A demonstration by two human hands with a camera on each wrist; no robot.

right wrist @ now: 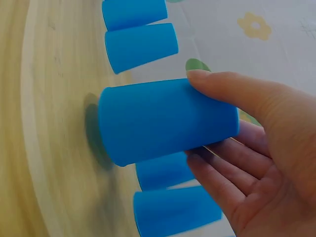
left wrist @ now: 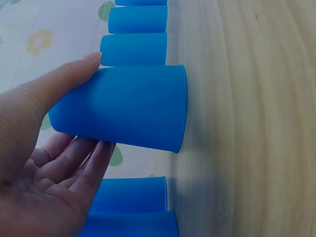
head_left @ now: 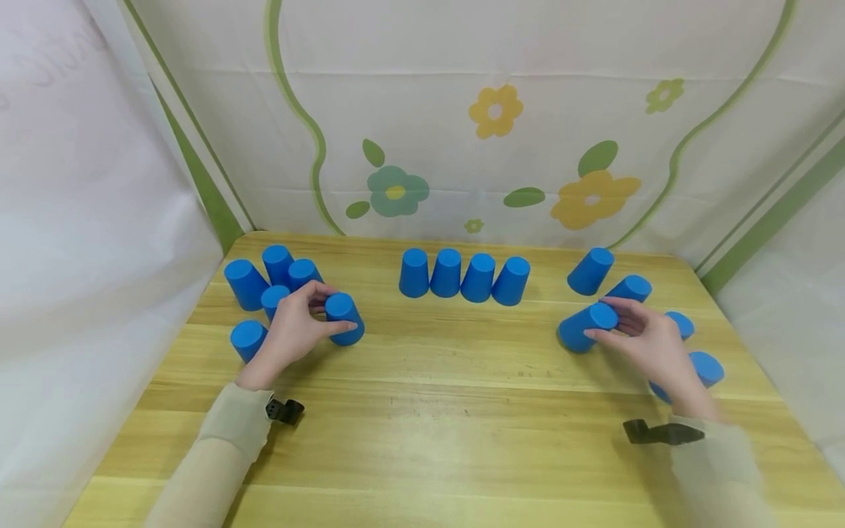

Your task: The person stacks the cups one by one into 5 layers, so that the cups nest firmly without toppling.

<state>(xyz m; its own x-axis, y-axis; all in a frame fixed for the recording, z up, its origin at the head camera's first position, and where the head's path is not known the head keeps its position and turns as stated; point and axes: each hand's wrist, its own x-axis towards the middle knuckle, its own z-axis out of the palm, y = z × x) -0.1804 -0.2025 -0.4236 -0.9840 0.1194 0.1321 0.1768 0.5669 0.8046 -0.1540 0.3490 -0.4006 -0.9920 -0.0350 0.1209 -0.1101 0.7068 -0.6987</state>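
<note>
My left hand (head_left: 297,326) grips an upside-down blue cup (head_left: 345,320) between thumb and fingers. In the left wrist view, that cup (left wrist: 123,106) is held a little off the wooden surface. On the other side, my right hand (head_left: 650,345) pinches a second blue cup (head_left: 586,327) near its narrow base. The right wrist view shows this cup (right wrist: 163,121) slightly tilted, with a shadow beside its rim. A row of several upside-down cups (head_left: 477,277) stands between the hands toward the back. Around the left hand, several more cups (head_left: 246,284) are grouped, one partly hidden by it.
Beyond the right hand are further upside-down cups, among them a back one (head_left: 590,271) and a near one (head_left: 706,369) partly covered by the hand. A pale flowered cloth (head_left: 422,110) hangs behind the wooden table (head_left: 429,455). Black wrist mounts (head_left: 285,411) sit on both sleeves.
</note>
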